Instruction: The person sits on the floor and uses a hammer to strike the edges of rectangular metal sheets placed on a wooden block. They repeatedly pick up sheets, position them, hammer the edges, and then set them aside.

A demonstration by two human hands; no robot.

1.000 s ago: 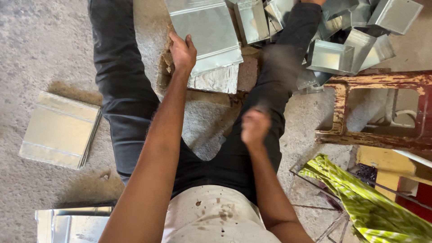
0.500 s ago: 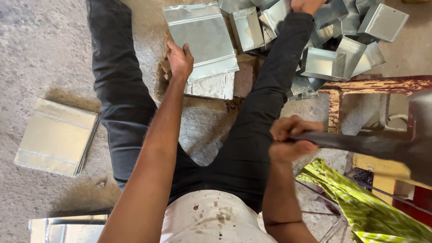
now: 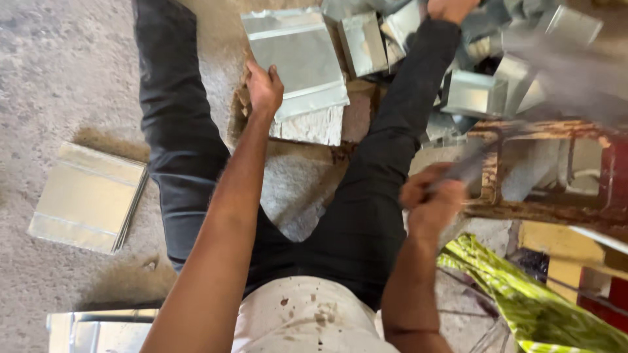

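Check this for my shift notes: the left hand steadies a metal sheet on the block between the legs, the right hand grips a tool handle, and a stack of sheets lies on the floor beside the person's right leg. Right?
One slip: the head view shows the stack of sheets beside the left leg. The left hand does steady the metal sheet on the block, and the right hand grips a blurred tool handle.

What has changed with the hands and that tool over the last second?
The right hand went from an empty-looking fist to gripping a dark tool handle, which is now swung up to the right, blurred in motion. The left hand stayed pressed on the edge of the shiny metal sheet lying on the block. The stack of sheets on the floor has not moved.
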